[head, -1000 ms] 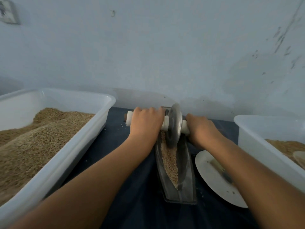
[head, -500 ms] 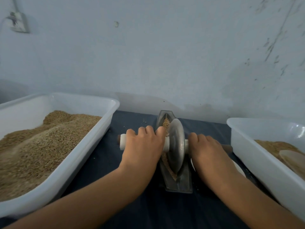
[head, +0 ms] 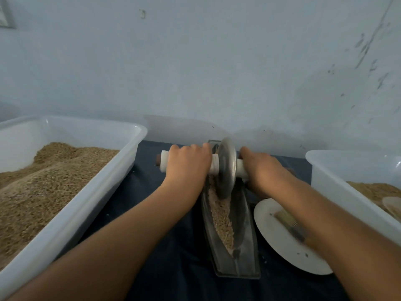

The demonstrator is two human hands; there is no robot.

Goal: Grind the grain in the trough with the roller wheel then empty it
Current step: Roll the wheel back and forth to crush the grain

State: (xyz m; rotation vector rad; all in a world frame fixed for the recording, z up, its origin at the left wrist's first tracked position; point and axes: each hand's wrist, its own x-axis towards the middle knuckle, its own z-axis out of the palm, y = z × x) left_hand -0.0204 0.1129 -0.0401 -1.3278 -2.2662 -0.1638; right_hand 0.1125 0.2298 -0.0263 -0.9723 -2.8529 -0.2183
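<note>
— On the dark blue cloth (head: pixel 178 279), what stood in the middle?

— A narrow metal trough (head: pixel 243 235), boat-shaped, running away from the person toward the pale wall (head: pixel 217 61). Grain (head: pixel 221 216) lay along its left inner side, from under the wheel down to the near tip.

— And the roller wheel?

— The roller wheel (head: pixel 226 168) stood upright in the far half of the trough, its rim down in the grain. A white axle handle (head: pixel 214 165) ran through its centre and stuck out to either side.

— How were the hands placed?

— The left hand (head: pixel 187 165) had its fingers curled over the handle left of the disc, gripping it. The right hand (head: pixel 260 168) wrapped the handle on the other side in the same way, though its fingertips were hidden behind the bar. Both forearms reached forward, nearly straight.

— What else was about?

— A large white tub (head: pixel 91 205) at the left, heaped with brown grain. Another white tub (head: pixel 338 183) at the right, with a lower layer of finer brown material. Between the trough and that right tub lay a white plate (head: pixel 280 240) with a small brush (head: pixel 288 222) on it, partly covered by the right forearm.
</note>
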